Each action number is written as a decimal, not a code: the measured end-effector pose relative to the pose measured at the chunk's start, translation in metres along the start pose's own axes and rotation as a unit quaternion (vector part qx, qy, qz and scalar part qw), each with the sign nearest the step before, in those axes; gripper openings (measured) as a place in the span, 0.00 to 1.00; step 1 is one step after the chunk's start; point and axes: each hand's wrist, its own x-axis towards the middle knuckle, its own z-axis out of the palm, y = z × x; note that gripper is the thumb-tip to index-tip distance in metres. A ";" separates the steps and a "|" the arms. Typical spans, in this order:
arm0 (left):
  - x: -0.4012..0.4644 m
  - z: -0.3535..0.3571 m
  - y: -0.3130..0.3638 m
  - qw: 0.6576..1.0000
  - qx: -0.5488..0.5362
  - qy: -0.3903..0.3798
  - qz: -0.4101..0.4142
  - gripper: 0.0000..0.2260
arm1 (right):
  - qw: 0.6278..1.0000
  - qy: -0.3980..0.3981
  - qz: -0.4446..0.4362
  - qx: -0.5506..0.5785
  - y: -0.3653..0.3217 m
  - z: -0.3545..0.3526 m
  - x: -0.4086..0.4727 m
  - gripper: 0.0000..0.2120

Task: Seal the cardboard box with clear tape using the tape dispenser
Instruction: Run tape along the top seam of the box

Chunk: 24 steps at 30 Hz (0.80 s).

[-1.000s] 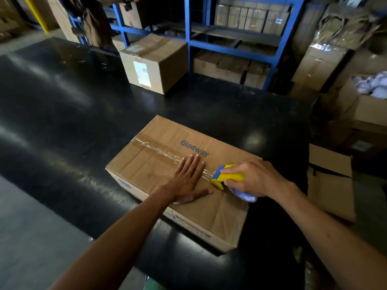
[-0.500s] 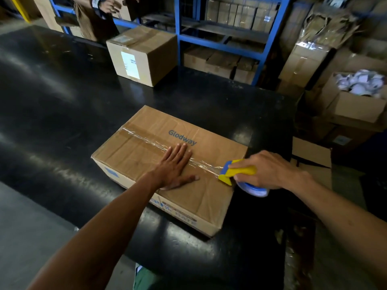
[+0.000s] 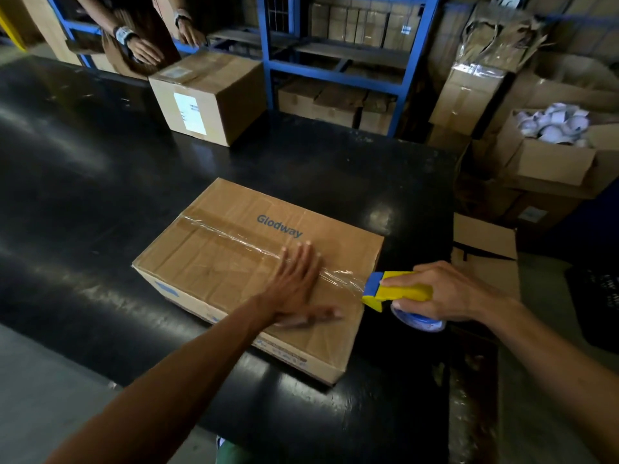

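Observation:
A closed cardboard box (image 3: 217,262) printed "Glodway" lies on the black table (image 3: 100,195). A strip of clear tape (image 3: 234,237) runs along its top seam from the far left edge toward the right end. My left hand (image 3: 294,283) lies flat on the box top, fingers spread, pressing on the tape. My right hand (image 3: 438,291) grips the yellow and blue tape dispenser (image 3: 395,291) just past the box's right edge, with tape stretched from the box to its mouth. The blue tape roll (image 3: 418,321) shows under my hand.
A second taped box (image 3: 214,95) with a white label stands at the table's far side, where another person's hands (image 3: 147,51) rest near it. Blue shelving (image 3: 335,65) with cartons stands behind. Open cartons (image 3: 552,155) crowd the floor to the right.
My right hand has drawn the dispenser rightward, from over the box top to beyond its right edge, laying more tape. My left hand has stayed flat on the seam.

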 end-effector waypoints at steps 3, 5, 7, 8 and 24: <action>0.011 0.014 0.052 0.999 0.000 -0.003 0.037 0.57 | 0.999 -0.016 -0.013 0.032 0.006 0.003 -0.001 0.25; 0.018 0.020 0.056 0.999 0.028 -0.002 0.022 0.56 | 0.998 -0.025 -0.001 0.049 0.009 0.001 -0.004 0.24; 0.019 0.022 0.051 0.999 0.040 0.003 0.018 0.55 | 0.998 -0.034 0.005 0.059 0.017 -0.002 -0.015 0.23; 0.019 0.022 0.050 0.999 0.044 0.007 0.019 0.55 | 0.998 -0.037 0.003 0.053 0.021 -0.005 -0.023 0.23; 0.022 0.021 0.051 1.000 0.012 0.013 0.016 0.53 | 0.978 -0.035 -0.038 -0.202 -0.028 0.034 0.001 0.23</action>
